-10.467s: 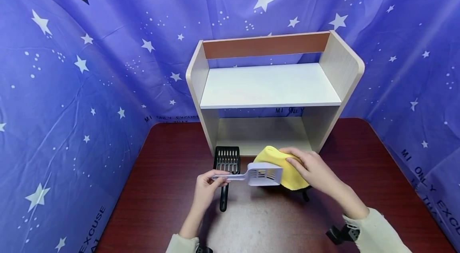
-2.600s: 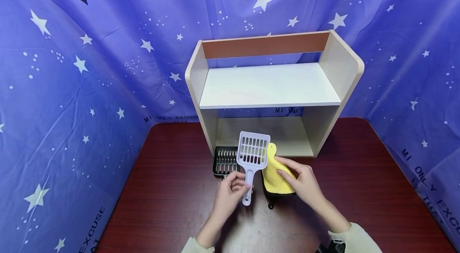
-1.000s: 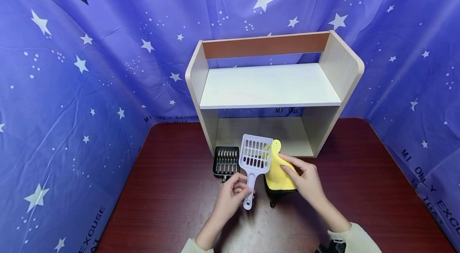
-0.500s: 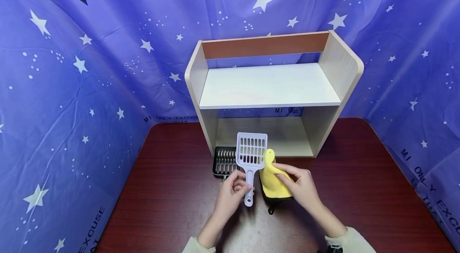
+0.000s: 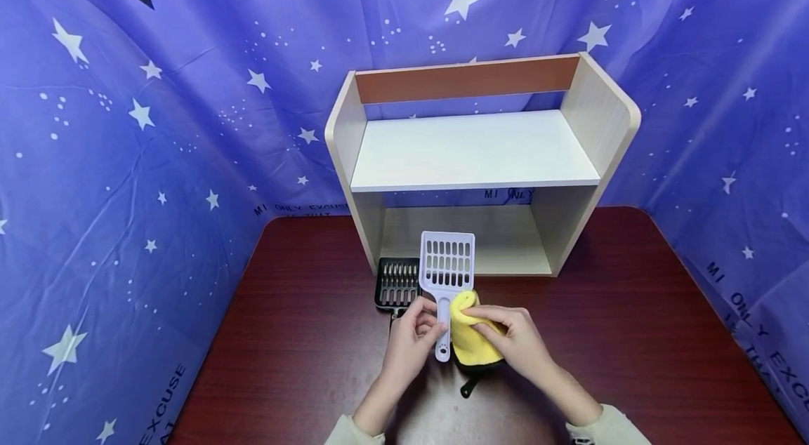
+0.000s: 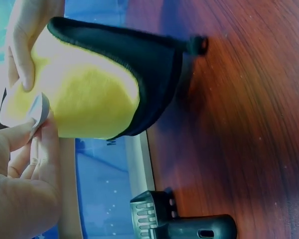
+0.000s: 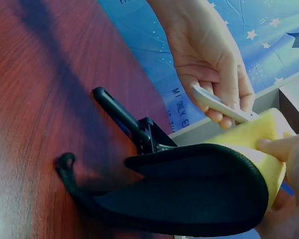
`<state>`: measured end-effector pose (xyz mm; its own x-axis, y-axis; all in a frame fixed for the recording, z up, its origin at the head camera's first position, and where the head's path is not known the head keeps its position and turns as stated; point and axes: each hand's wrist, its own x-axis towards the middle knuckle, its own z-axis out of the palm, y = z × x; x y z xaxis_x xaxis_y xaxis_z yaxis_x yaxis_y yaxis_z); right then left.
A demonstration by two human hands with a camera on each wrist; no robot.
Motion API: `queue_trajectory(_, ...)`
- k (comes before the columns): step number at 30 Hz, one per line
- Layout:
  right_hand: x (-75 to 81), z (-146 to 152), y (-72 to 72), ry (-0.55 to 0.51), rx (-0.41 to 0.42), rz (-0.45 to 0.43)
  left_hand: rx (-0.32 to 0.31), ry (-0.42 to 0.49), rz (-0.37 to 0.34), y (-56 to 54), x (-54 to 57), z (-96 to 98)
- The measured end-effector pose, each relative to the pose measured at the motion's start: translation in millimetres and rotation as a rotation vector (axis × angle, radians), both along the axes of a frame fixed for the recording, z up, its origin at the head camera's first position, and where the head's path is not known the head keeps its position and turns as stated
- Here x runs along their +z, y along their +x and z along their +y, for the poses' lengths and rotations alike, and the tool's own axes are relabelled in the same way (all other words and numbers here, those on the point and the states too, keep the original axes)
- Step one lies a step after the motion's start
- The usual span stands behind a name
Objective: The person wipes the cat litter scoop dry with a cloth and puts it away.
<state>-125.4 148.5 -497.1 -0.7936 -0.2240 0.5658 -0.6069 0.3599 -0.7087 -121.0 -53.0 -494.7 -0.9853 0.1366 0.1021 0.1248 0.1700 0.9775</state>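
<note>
A pale lavender slotted litter scoop [image 5: 445, 293] stands head-up above the table, its handle pinched between the thumb and fingers of my left hand [image 5: 409, 340]. My right hand [image 5: 515, 341] pinches a folded cleaning cloth [image 5: 474, 348], yellow on one side and dark on the other, with black edging and a hanging loop. The cloth's folded top lies at the scoop's neck and upper handle. In the left wrist view the yellow face of the cloth [image 6: 89, 92] spreads behind the scoop's handle [image 6: 40, 110]. The right wrist view shows the dark face [image 7: 189, 191] towards the camera.
A black slotted scoop [image 5: 397, 286] lies on the dark red table [image 5: 303, 333], left of the held scoop and partly hidden by my left hand. Behind it stands a two-tier wooden shelf [image 5: 474, 150]. A blue starry curtain [image 5: 189, 115] surrounds the table.
The scoop, sideways at first, has been turned head-up. Over the last second my right hand has brought the cloth down and left, from beside the scoop's head to its neck and handle.
</note>
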Motion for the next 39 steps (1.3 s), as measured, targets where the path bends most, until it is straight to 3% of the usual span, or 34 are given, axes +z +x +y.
queue_trajectory(6, 1.9, 5.4, -1.7, 0.007, 0.003, 0.002, 0.0, 0.026, -0.018, -2.0, 0.0, -5.1)
queue_trajectory(13, 12.3, 21.4, -8.2, -0.079, -0.21, -0.067, 0.011, 0.048, -0.019, -3.1, 0.3, -12.7)
queue_trajectory(17, 22.4, 29.4, -12.9, -0.167, -0.296, -0.12, -0.037, 0.04, -0.013, -0.4, -1.0, -13.7)
queue_trajectory(21, 29.9, 31.1, -16.9, -0.224, -0.284, -0.138, -0.095, -0.011, 0.006, 2.9, -2.8, -11.5)
queue_trajectory(25, 28.8, 27.6, -17.6, -0.181, -0.265, -0.116, -0.112, -0.046, 0.039, 4.4, -2.6, -8.7)
queue_trajectory(30, 20.8, 22.1, -13.5, -0.112, -0.233, -0.081, -0.094, -0.045, 0.038, 5.6, -3.1, -7.5)
queue_trajectory(39, 14.5, 14.7, -6.4, -0.086, -0.173, -0.065, -0.06, -0.052, 0.028, 2.2, -4.6, -8.0)
